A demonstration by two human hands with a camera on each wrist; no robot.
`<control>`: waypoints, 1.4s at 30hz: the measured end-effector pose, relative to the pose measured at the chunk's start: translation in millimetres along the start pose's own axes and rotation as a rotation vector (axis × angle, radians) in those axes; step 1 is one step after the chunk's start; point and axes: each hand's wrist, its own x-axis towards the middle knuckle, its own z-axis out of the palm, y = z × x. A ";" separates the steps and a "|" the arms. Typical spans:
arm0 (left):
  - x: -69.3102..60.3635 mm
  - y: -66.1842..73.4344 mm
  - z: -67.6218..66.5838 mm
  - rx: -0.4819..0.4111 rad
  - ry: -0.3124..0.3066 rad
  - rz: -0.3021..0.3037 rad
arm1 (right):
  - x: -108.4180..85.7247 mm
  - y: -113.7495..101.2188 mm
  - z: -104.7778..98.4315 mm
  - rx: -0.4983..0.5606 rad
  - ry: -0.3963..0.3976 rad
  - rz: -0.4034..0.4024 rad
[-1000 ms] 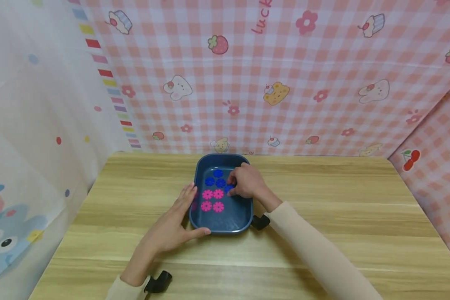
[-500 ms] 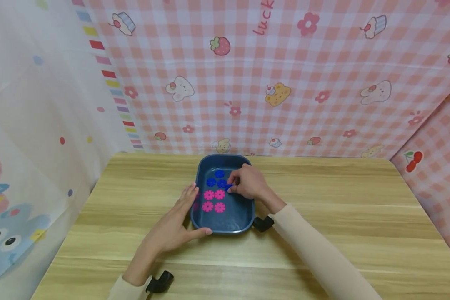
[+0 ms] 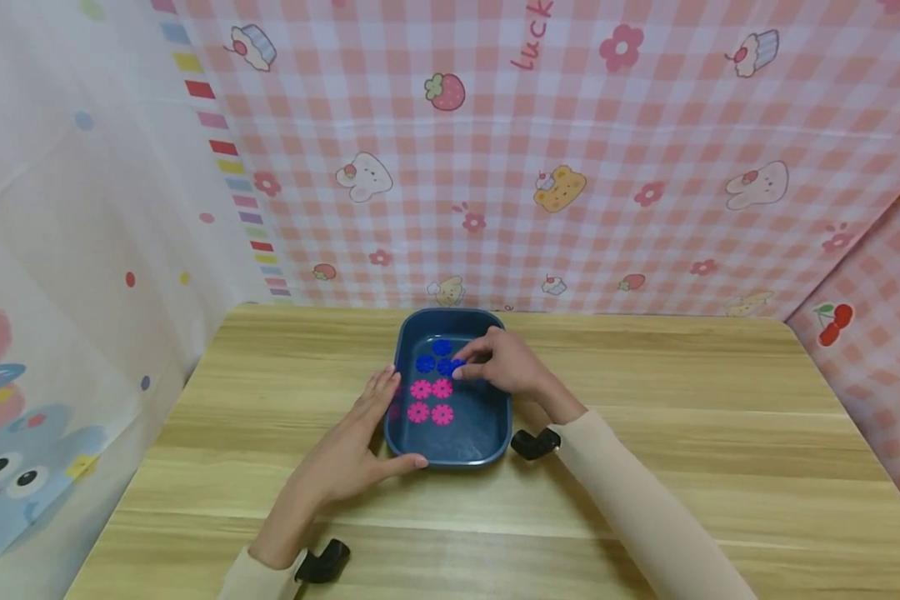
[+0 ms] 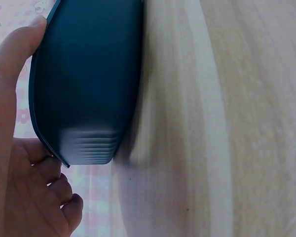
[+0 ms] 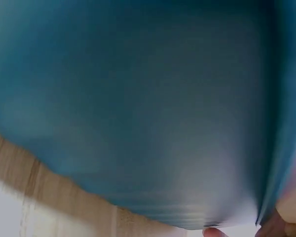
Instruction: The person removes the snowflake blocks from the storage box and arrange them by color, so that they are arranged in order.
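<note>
Blue snowflake disc (image 3: 458, 365), pinched by right hand (image 3: 515, 364), appears mid-placement, needing release next; outstretched left hand (image 3: 347, 457) braces tray (image 3: 471, 442) near far edge of bench (image 3: 675, 400).

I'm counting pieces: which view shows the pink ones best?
The head view: it looks down into the tray, where four pink pieces lie uncovered. Both wrist views show the tray's outside, but no pink pieces.

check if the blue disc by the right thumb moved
Yes, the blue disc shifted toward the far end of the tray, judged against the pink discs.

Pink checked cloth (image 3: 487, 125) behind wooden table (image 3: 682, 383)
</note>
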 end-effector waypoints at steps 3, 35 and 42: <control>-0.3 -1.2 -0.2 0.000 0.000 -0.003 | -0.4 -0.3 -2.9 0.051 -0.020 -0.012; 0.3 5.9 -1.4 -0.020 -0.006 -0.037 | -51.2 -3.3 -33.4 0.321 0.245 0.026; -0.9 4.9 -1.8 -0.009 -0.003 -0.030 | -61.8 -1.2 -34.7 0.351 0.283 0.067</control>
